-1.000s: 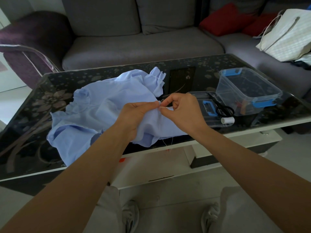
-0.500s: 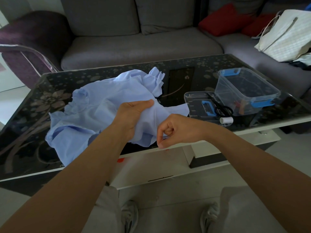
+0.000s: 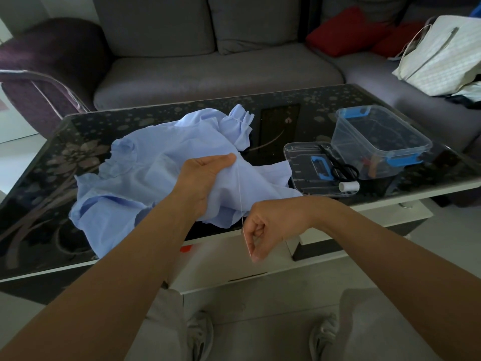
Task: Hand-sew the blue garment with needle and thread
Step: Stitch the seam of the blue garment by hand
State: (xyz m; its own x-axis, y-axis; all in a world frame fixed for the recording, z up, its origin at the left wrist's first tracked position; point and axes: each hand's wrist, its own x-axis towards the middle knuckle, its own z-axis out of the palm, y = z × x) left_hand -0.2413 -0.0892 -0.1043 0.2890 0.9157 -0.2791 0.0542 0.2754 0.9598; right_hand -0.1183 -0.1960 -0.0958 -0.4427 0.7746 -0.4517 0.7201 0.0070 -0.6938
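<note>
1. Head view: the blue garment (image 3: 156, 173) lies crumpled across the left and middle of the dark glass tabletop (image 3: 52, 165). Its lowest folds hang over the near edge.
2. The left hand (image 3: 205, 178) clutches a raised fold of the garment, thumb on top.
3. The right hand (image 3: 268, 225), just off the near edge, has its fingers curled and pinches the thread (image 3: 240, 194). The thread runs taut from the fold at the left thumb. The needle is too small to make out.
4. Toward the right edge, a clear lid (image 3: 299, 162) lies flat with black scissors (image 3: 341, 165) on it and a white spool (image 3: 348, 186) at its near right corner. A clear box (image 3: 377, 142) stands just behind.
</note>
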